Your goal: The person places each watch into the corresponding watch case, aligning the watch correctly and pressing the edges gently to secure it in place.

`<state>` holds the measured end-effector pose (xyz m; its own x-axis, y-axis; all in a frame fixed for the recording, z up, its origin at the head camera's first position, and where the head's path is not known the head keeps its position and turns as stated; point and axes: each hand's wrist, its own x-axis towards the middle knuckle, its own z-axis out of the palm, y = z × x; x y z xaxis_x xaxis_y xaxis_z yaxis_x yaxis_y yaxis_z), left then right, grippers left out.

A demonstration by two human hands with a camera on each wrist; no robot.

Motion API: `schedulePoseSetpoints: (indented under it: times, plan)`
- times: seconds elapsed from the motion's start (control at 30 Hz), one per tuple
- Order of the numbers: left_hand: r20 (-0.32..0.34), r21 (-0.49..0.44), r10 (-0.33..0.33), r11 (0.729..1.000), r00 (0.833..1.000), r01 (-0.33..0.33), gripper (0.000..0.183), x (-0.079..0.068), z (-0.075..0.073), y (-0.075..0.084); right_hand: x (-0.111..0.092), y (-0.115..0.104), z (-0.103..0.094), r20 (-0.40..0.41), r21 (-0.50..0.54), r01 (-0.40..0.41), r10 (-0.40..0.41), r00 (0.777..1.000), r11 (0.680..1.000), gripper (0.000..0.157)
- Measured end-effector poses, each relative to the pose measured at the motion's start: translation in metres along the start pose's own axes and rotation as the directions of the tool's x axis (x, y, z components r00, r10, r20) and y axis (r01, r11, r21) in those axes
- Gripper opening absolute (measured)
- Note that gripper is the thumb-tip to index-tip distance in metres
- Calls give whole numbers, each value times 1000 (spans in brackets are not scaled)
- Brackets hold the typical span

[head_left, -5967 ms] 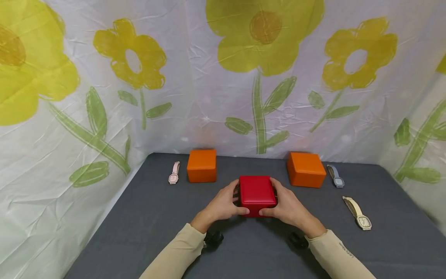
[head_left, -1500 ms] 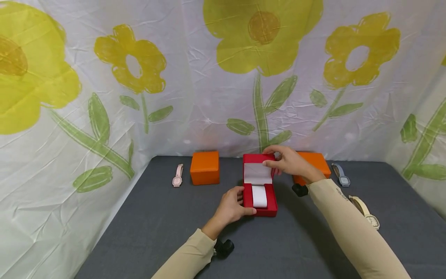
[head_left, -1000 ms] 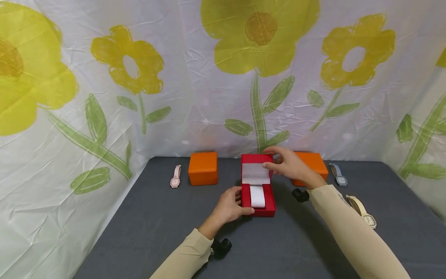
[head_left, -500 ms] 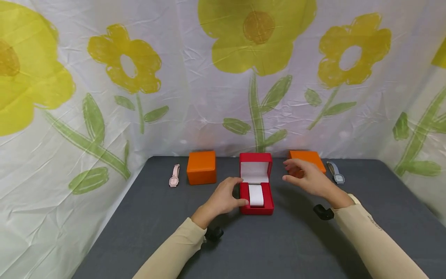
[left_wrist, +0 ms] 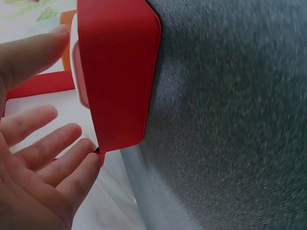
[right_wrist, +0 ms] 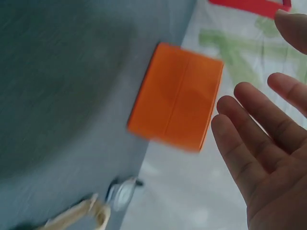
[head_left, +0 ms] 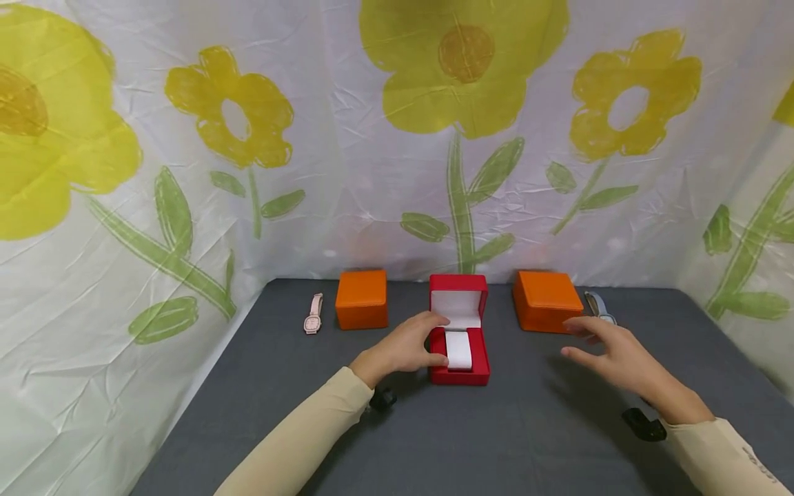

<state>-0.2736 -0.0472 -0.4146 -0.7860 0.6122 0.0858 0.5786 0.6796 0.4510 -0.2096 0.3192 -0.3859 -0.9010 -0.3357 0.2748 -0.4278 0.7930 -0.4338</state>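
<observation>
A red watch box (head_left: 439, 375) stands with its lid (head_left: 457, 283) raised, showing a white lining and a white cushion (head_left: 459, 350) inside. My left hand (head_left: 403, 346) hovers at the box's left side, thumb and fingers spread over its edge. In the left wrist view the fingers are relaxed beside the red box (left_wrist: 120, 72) and grip nothing; whether a fingertip touches it I cannot tell. My right hand (head_left: 626, 358) is in the air on the right with nothing in it. Below it, in the right wrist view, lies a cream watch (right_wrist: 72, 215), hidden in the head view.
Orange boxes stand at the back left (head_left: 362, 300) and back right (head_left: 547, 301), both closed. A pink watch (head_left: 313, 314) lies left of the first. A blue watch (head_left: 597, 303), partly behind my right hand, lies right of the second. A flowered curtain hangs behind the dark table (head_left: 260, 413).
The red box was closed between both hands; its lid now stands up. My right hand has let go of the lid and moved right and nearer. My left hand has loosened and shifted over the box's edge.
</observation>
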Motion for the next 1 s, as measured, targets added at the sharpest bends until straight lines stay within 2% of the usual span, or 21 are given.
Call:
schedulePoseSetpoints:
  times: [0.3, 0.67, 0.87, 1.0]
  plan:
    - [54, 52, 31, 998, 998, -34, 74, 8, 1, 0, -30, 27, -14, -17, -25, -112, 112, 994, 993, 51]
    - [68, 106, 72, 991, 995, -79, 63, 15, 2, 3, -51, 51, -24, 39, -57, -204, 207, 978, 977, 59]
    - [107, 182, 39, 981, 994, -58, 64, 19, 0, 8, -59, 66, -25, 28, -89, -184, 187, 982, 979, 60]
    - [128, 217, 11, 975, 992, -38, 64, 20, 1, 11, -62, 71, -24, 60, -77, -210, 215, 975, 975, 64]
